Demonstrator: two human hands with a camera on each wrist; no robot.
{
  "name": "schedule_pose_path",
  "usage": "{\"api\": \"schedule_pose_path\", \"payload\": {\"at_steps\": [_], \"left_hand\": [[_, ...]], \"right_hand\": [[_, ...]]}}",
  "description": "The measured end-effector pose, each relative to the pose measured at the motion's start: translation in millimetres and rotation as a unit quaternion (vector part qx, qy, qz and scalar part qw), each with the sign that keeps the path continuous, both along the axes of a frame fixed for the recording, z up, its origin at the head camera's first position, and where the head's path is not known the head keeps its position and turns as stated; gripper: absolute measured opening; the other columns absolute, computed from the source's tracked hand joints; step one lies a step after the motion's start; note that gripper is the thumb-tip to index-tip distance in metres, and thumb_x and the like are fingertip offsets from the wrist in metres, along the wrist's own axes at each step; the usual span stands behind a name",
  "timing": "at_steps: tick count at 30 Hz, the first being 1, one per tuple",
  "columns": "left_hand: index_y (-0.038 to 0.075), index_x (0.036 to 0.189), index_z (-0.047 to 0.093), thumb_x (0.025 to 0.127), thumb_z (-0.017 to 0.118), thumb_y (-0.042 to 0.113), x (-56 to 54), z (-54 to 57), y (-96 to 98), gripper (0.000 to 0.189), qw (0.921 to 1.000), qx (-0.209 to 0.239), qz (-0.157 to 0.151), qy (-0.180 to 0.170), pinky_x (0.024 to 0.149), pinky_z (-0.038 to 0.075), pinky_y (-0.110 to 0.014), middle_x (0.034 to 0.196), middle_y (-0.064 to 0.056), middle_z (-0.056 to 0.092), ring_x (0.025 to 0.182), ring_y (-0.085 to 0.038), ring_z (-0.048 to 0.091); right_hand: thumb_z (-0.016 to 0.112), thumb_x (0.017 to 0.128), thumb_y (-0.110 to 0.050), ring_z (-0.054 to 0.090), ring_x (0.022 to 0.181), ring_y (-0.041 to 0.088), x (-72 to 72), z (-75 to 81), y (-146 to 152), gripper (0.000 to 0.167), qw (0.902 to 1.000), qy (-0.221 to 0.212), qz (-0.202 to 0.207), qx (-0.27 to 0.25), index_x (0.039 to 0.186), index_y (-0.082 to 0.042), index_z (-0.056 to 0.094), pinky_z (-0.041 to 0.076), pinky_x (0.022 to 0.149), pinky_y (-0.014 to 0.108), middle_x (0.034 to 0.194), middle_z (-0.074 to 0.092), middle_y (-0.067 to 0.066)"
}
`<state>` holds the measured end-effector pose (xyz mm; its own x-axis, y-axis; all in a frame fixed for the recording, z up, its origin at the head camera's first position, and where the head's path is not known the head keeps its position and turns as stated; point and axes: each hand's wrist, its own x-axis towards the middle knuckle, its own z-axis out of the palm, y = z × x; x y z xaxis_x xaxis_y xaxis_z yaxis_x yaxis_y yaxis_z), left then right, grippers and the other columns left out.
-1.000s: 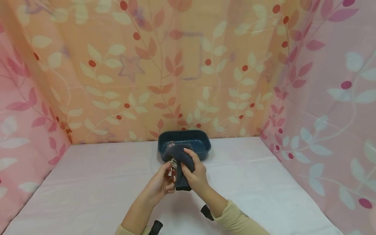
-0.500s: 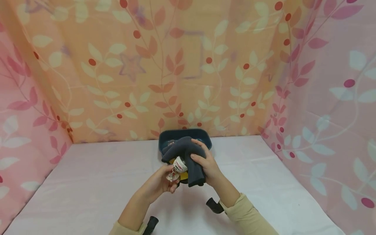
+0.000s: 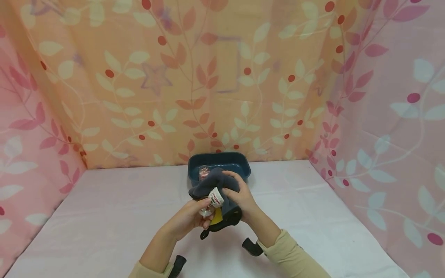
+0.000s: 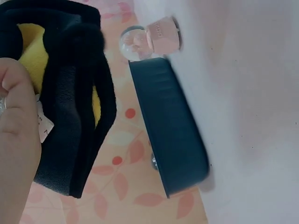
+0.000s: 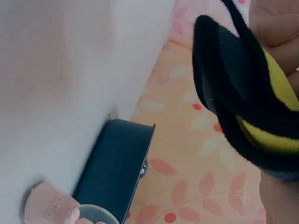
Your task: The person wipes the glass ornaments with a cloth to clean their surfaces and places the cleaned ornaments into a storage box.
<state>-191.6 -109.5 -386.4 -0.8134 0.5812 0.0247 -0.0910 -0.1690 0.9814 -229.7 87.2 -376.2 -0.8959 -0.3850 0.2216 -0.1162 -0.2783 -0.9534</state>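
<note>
My left hand (image 3: 185,218) grips a small snow globe, its clear dome low and its white base (image 3: 216,197) with red lettering facing up to the right. My right hand (image 3: 246,199) holds a dark grey and yellow cloth (image 3: 219,178) with black edging and a hanging loop, bunched over and beside the globe. In the left wrist view the cloth (image 4: 65,107) hangs past the left hand's fingers, hiding most of the globe. The right wrist view shows the folded cloth (image 5: 233,79) with its yellow side partly exposed.
A dark blue rectangular bin (image 3: 240,164) stands at the table's back, against the flowered curtain. Another snow globe with a pink base (image 4: 163,36) stands on the table by the bin. A round shiny thing (image 4: 154,161) shows past the bin's rim. White cloth covers the table (image 3: 121,208).
The cloth has been turned and shifted around the globe, so its yellow side and loop now show. My right hand has moved slightly right; the globe's white base has come into view.
</note>
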Motion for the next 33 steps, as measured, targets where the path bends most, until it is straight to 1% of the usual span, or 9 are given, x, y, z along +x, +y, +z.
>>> {"api": "schedule_pose_path", "payload": {"at_steps": [5,9,12,15,17,20,24,28,33], "left_hand": [[0.003,0.113,0.048,0.103,0.040,0.034,0.7,1.9,0.5,0.033,1.0000,0.001,0.004,0.002,0.067,0.052,-0.026,0.084,-0.003,0.058,0.065,-0.010,0.059],[0.004,0.112,0.044,0.104,0.037,0.036,1.9,4.6,-3.4,0.034,0.9997,-0.006,0.022,0.012,0.068,0.052,-0.029,0.084,-0.003,0.058,0.065,-0.011,0.061],[0.007,0.105,0.051,0.104,0.035,0.040,2.2,6.0,-4.8,0.037,0.9995,-0.004,0.028,0.015,0.063,0.049,-0.027,0.078,-0.001,0.057,0.059,-0.010,0.057],[0.012,0.101,0.058,0.103,0.037,0.043,2.9,6.2,-4.8,0.038,0.9997,0.006,0.023,0.008,0.060,0.047,-0.024,0.076,0.001,0.057,0.056,-0.008,0.053],[0.013,0.099,0.061,0.103,0.038,0.039,3.2,5.0,-4.2,0.035,0.9998,0.021,0.008,0.000,0.059,0.046,-0.023,0.077,0.002,0.057,0.055,-0.006,0.049],[0.012,0.101,0.059,0.101,0.041,0.030,3.8,2.9,-3.6,0.025,0.9988,0.045,-0.018,-0.009,0.057,0.044,-0.021,0.079,0.004,0.058,0.053,-0.004,0.044],[0.008,0.107,0.054,0.100,0.045,0.022,4.4,1.2,-2.1,0.018,0.9973,0.063,-0.038,0.002,0.055,0.041,-0.019,0.082,0.005,0.057,0.051,-0.003,0.038],[0.005,0.110,0.048,0.104,0.042,0.027,4.4,2.0,3.5,0.024,0.9978,0.061,0.002,0.025,0.056,0.042,-0.019,0.081,0.002,0.056,0.050,-0.004,0.040],[0.003,0.118,0.042,0.104,0.040,0.039,1.6,10.6,14.6,0.039,0.9922,0.030,0.121,0.008,0.056,0.046,-0.020,0.077,-0.003,0.057,0.050,-0.008,0.045]], "right_hand": [[0.058,0.089,-0.003,0.056,0.104,0.017,-2.6,-1.4,4,0.054,0.9967,-0.065,-0.043,-0.025,0.141,-0.006,0.040,0.050,0.084,0.026,0.132,0.049,0.011],[0.057,0.091,-0.006,0.056,0.099,0.017,-4.8,1.3,11,0.055,0.9958,-0.068,-0.045,-0.043,0.143,-0.012,0.038,0.050,0.080,0.026,0.132,0.044,0.012],[0.057,0.092,-0.008,0.055,0.098,0.018,-4.7,3.8,13,0.058,0.9979,-0.035,0.017,-0.052,0.145,-0.016,0.033,0.051,0.076,0.027,0.132,0.042,0.013],[0.063,0.092,-0.014,0.054,0.102,0.021,-5.0,4.5,11,0.064,0.9950,-0.014,0.094,-0.032,0.146,-0.016,0.030,0.052,0.078,0.029,0.134,0.040,0.013],[0.067,0.091,-0.017,0.053,0.106,0.021,-5.5,3.7,10,0.068,0.9935,0.002,0.113,-0.013,0.147,-0.014,0.030,0.051,0.082,0.029,0.135,0.041,0.013],[0.070,0.089,-0.018,0.053,0.107,0.020,-5.5,2.1,8,0.067,0.9960,0.018,0.088,-0.001,0.145,-0.010,0.033,0.049,0.084,0.028,0.131,0.047,0.010],[0.064,0.088,-0.007,0.054,0.106,0.019,-4.4,1.8,7,0.059,0.9990,0.022,0.038,-0.009,0.141,-0.008,0.038,0.049,0.084,0.029,0.125,0.052,0.006],[0.056,0.087,0.001,0.056,0.104,0.017,-2.4,2.9,6,0.057,0.9993,-0.015,0.010,-0.034,0.140,-0.008,0.037,0.050,0.084,0.028,0.124,0.053,0.006],[0.053,0.092,0.002,0.058,0.103,0.016,-3.3,6.3,10,0.054,0.9880,-0.101,-0.050,-0.105,0.141,-0.010,0.035,0.051,0.084,0.026,0.130,0.049,0.007]]}}
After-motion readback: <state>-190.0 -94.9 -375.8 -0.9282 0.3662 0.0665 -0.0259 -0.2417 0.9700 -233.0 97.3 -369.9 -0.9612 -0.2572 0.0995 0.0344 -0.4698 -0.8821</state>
